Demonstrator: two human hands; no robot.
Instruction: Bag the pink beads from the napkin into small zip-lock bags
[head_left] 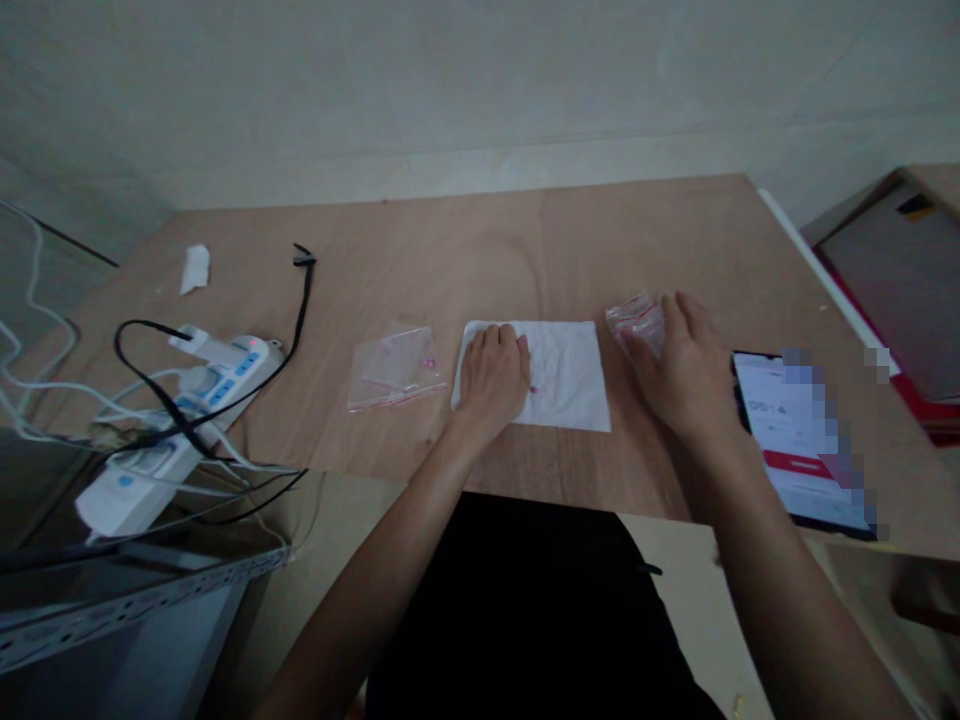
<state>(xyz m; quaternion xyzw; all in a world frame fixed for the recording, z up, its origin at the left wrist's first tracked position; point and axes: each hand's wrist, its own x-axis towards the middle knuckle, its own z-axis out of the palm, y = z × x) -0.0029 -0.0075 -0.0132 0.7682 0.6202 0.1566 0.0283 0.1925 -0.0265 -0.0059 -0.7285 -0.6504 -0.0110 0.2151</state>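
On a white cloth or tissue (566, 365) rests my left hand (495, 372), fingers bent and closed together with their tips hidden. Whether it pinches anything does not show. Beside it on the cloth is a tiny red-pink piece (533, 389). To the right, my right hand (686, 365) has its thumb and fingers around a crumpled clear plastic bag (636, 318) with reddish edges. A flat clear zip bag (394, 370) holding a few small pink bits lies left of the cloth.
A white power strip (225, 395) with tangled black and white cables stands at the left. A black cable end (304, 258) and a white scrap (196, 268) lie on the wooden table (450, 250). A lit phone or tablet (795, 440) lies beside my right forearm.
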